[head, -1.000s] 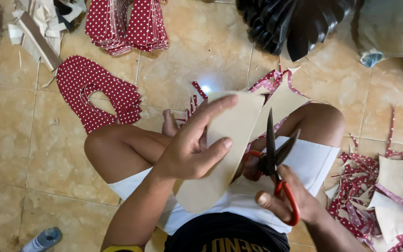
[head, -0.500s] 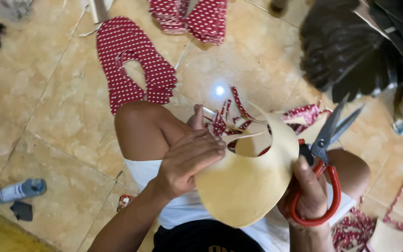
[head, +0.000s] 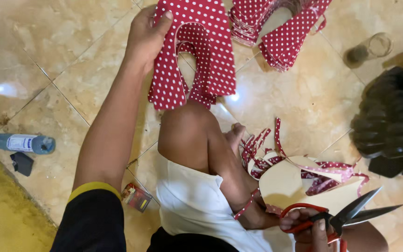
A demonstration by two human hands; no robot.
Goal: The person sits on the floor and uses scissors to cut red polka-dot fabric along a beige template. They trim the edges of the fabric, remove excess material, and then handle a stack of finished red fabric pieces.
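Overhead, looking down at a seated person's bare knees and white shorts on a glossy tan tiled floor. Left hand stretched far forward, fingers curled closed over the top edge of a red fabric piece with white dots, cut in a horseshoe shape and lying flat on the floor just beyond the left knee. More dotted pieces of the same cut stacked in a pile just beside it, toward the top of the view. Right hand low at the bottom edge, fingers closed through the red handles of a pair of scissors, dark blades parted a little and pointing right. Just above that hand, a tan card-like shape resting over the right leg, with thin red dotted trimmings curled across and around it. Stack of dark ribbed moulded parts at the right edge, well apart from both hands. Plastic bottle lying on its side at far left, near a small dark scrap. Small red and yellow packet on the floor beside the left elbow. Clear glass lying at upper right.
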